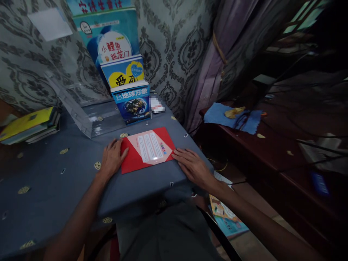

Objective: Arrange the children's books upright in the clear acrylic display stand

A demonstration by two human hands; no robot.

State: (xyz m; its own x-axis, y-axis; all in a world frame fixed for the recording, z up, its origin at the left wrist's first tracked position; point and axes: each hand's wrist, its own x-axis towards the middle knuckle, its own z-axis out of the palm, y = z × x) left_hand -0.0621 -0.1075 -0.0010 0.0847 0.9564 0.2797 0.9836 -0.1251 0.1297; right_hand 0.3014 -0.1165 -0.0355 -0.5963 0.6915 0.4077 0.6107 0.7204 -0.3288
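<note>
A flat, rectangular red book with a pale pink, text-covered panel [148, 149] lies just below the centre of the frame, on the bench covered in grey-blue patterned cloth [130, 190]. The person's left hand [112, 157] is open at the book's left edge, its thumb on the red cover and its fingers spread over the cloth; the right hand [194, 166], also open with fingers extended, touches the book's right edge. Beyond it, at upper centre, a blue book with a globe picture [133, 105] stands tilted back, a yellow-and-blue book [125, 76] and a tall teal book [115, 27] rising behind it. Left of these is a clear plastic rack [72, 108], and at the far left lies a stack of books with a yellow cover on top [29, 124]. A purple curtain [205, 72] hangs right of the patterned grey wallpaper [174, 47]. At right, a rumpled light-blue cloth [214, 115] lies on a dark red wooden bench [274, 148]; colourful printed books [231, 224] lie lower right, below bench level.
</note>
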